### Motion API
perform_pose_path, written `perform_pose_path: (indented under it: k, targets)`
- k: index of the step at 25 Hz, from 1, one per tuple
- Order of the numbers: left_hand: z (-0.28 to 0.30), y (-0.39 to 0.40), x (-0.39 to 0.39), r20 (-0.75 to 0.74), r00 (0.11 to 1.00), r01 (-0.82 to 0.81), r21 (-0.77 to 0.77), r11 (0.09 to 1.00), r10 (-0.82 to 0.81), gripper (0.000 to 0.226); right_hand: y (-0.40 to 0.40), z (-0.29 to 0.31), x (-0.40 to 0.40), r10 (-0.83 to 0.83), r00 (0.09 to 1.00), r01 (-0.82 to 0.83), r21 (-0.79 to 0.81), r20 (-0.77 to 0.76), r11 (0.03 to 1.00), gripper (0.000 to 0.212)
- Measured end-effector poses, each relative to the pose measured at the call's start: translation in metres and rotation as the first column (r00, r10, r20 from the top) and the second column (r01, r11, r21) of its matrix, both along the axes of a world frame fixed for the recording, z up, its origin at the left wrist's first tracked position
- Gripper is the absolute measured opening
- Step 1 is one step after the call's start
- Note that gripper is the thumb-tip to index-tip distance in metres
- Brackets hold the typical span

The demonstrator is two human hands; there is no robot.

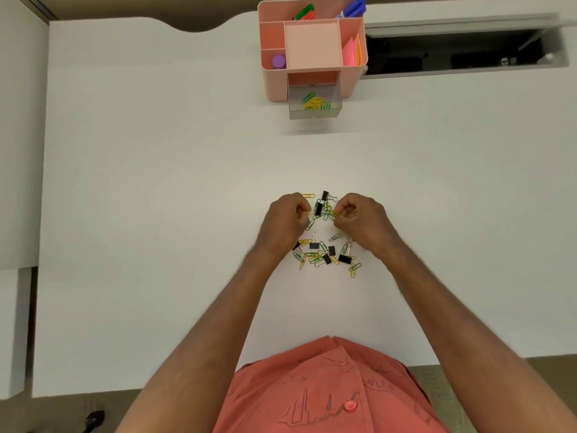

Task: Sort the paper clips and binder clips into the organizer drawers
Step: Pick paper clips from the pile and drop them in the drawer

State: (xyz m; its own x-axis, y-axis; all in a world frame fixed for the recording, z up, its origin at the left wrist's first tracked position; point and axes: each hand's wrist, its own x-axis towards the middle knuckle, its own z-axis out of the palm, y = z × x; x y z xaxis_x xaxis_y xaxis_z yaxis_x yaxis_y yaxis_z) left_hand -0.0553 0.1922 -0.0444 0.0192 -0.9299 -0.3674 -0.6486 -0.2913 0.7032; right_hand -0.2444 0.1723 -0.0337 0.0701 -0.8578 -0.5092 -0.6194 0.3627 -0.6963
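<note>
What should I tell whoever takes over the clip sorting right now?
Left hand: curled, pinching paper clips at the pile's left edge.
Right hand: curled, pinching yellow clips at its right edge.
Organizer at the desk's far side; its clear drawer is pulled open, holding yellow and green paper clips.
Done: some paper clips in the drawer.
Left: the mixed pile between the hands; black binder clips all on the desk, none visible in the drawer.

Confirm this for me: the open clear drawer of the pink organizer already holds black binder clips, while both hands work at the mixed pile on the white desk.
Not quite. The head view shows the open clear drawer of the pink organizer holding yellow and green paper clips, not black binder clips. The black binder clips lie in the mixed pile on the white desk, where the left hand and right hand are both pinching at clips.
</note>
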Motion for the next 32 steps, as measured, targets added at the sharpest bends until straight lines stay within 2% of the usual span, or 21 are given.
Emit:
perform_pose_path:
  k: [2,4,6,10,13,17,20,22,26,29,32]
  targets:
    - [0.004,-0.003,0.004,-0.094,0.990,-0.098,0.058,0.994,0.103,0.022,-0.009,0.011,-0.001,-0.113,0.973,0.092,0.113,0.200,0.989,0.018]
    - [0.009,-0.004,0.009,-0.133,0.977,-0.156,0.081,0.984,0.165,0.025,-0.021,0.027,-0.003,-0.159,0.929,0.112,0.156,0.335,0.981,0.021]
    - [0.016,-0.004,0.014,-0.174,0.961,-0.204,0.087,0.975,0.216,0.024,-0.041,0.047,-0.001,-0.151,0.900,0.113,0.115,0.408,0.987,0.023]
    - [0.038,-0.022,0.024,-0.254,0.925,-0.287,0.016,0.958,0.282,0.024,-0.104,0.087,0.015,-0.070,0.882,0.129,-0.097,0.467,0.987,0.024]
    - [0.057,-0.049,0.030,-0.294,0.910,-0.327,-0.082,0.941,0.291,0.027,-0.155,0.093,0.032,-0.019,0.919,0.116,-0.222,0.394,0.968,0.020]
    - [0.074,-0.094,0.035,-0.281,0.915,-0.361,-0.247,0.899,0.290,0.025,-0.196,0.075,0.053,0.016,1.000,-0.003,-0.408,0.027,0.913,0.018]
    - [0.079,-0.129,0.035,-0.208,0.945,-0.313,-0.366,0.876,0.251,0.023,-0.202,0.064,0.059,0.140,0.954,-0.262,-0.511,-0.265,0.819,0.014]
    - [0.077,-0.149,0.032,-0.139,0.968,-0.247,-0.425,0.871,0.207,0.022,-0.202,0.059,0.058,0.201,0.905,-0.382,-0.507,-0.375,0.772,0.019]
    - [0.064,-0.181,0.027,0.015,0.993,-0.096,-0.442,0.892,0.115,0.024,-0.201,0.054,0.055,0.207,0.890,-0.405,-0.496,-0.406,0.768,0.027]
    - [0.056,-0.193,0.022,0.138,0.990,0.034,-0.432,0.901,0.029,0.027,-0.194,0.054,0.046,0.126,0.940,-0.291,-0.552,-0.317,0.781,0.028]
    - [0.055,-0.193,0.021,0.179,0.984,0.077,-0.459,0.885,0.007,0.029,-0.173,0.055,0.033,0.018,0.987,-0.112,-0.612,-0.157,0.783,0.025]
